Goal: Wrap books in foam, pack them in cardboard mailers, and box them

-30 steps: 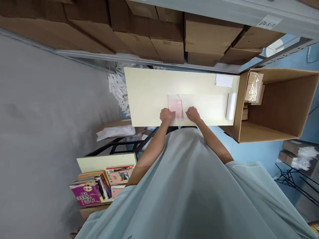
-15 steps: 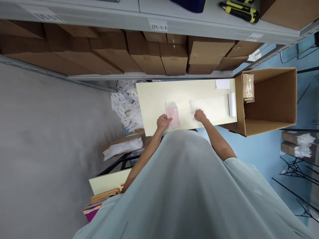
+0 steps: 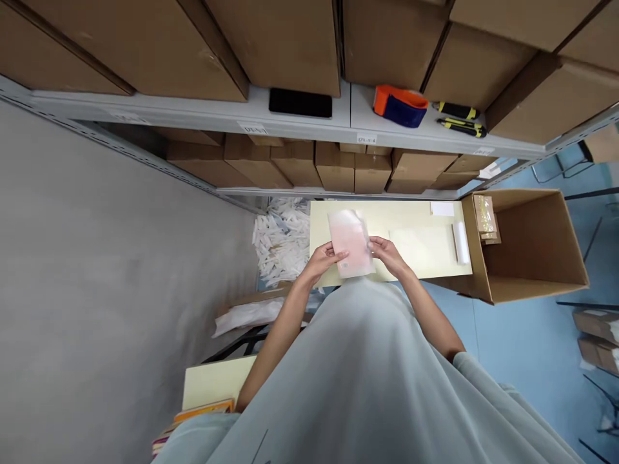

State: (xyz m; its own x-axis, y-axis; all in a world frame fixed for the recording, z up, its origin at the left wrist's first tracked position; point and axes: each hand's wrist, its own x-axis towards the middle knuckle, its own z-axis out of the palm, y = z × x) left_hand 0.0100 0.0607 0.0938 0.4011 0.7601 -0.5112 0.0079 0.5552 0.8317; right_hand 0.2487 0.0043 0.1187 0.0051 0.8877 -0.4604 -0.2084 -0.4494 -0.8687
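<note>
A flat pink booklet (image 3: 353, 243) in a frosted clear sleeve is held up over the pale yellow tabletop (image 3: 319, 219). A small printed patch shows near its lower left corner. My left hand (image 3: 322, 262) grips its left edge, thumb across the front. At the right edge, my right hand (image 3: 389, 256) pinches the sleeve between thumb and fingers. To the right on the table lie a thin whitish sheet (image 3: 420, 246), a white roll (image 3: 461, 243) and a small white card (image 3: 442, 209).
An open cardboard box (image 3: 536, 283) with small taped packages (image 3: 485, 216) inside stands at the table's right end. Shelves of cartons rise beyond, holding a black phone (image 3: 300, 103), a tape dispenser (image 3: 400, 106) and cutters (image 3: 461, 127). White scraps (image 3: 280, 241) heap at left.
The booklet has been lifted off the table and brought nearer. My right hand has left the whitish sheet and taken its right edge. The view has tilted up, showing more shelf.
</note>
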